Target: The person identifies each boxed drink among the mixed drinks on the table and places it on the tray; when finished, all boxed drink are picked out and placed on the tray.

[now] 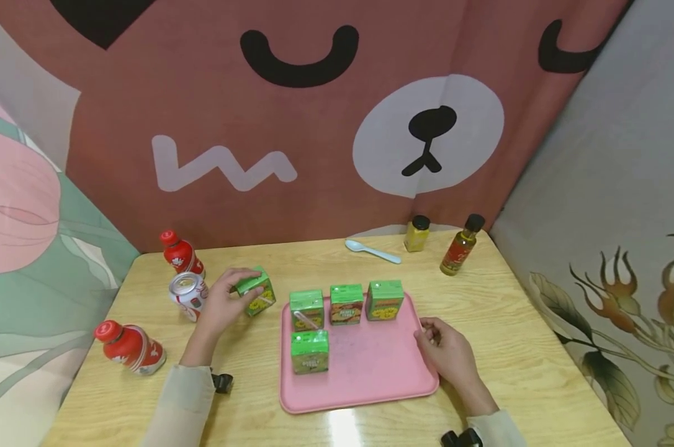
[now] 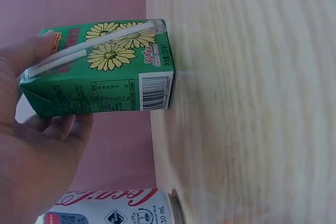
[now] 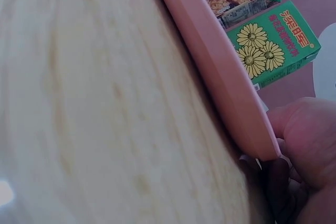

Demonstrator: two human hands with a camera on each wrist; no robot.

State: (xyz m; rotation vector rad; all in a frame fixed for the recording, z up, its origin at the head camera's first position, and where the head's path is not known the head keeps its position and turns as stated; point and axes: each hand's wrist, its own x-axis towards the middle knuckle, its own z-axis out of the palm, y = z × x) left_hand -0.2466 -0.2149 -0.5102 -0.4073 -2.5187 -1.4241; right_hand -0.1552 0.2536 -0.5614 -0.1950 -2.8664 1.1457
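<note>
My left hand (image 1: 229,301) grips a green juice box (image 1: 260,297) from above, left of the pink tray (image 1: 376,366). In the left wrist view this juice box (image 2: 100,69) shows yellow flowers and a white straw, with thumb and fingers on opposite sides. At the tray's right edge, my right hand (image 1: 447,351) pinches the rim between thumb and fingers; the right wrist view shows the tray rim (image 3: 226,77) in that hand (image 3: 310,150). On the tray stand several more juice boxes: three along the back (image 1: 346,305) and one in front at left (image 1: 310,352).
Left of my left hand stand a soda can (image 1: 188,295) and two red-capped bottles, one behind (image 1: 183,254) and one nearer (image 1: 130,347). Along the back lie a pale blue spoon (image 1: 373,251), a small yellow jar (image 1: 417,234) and a dark-capped sauce bottle (image 1: 461,246). A curtain borders the table's far edge.
</note>
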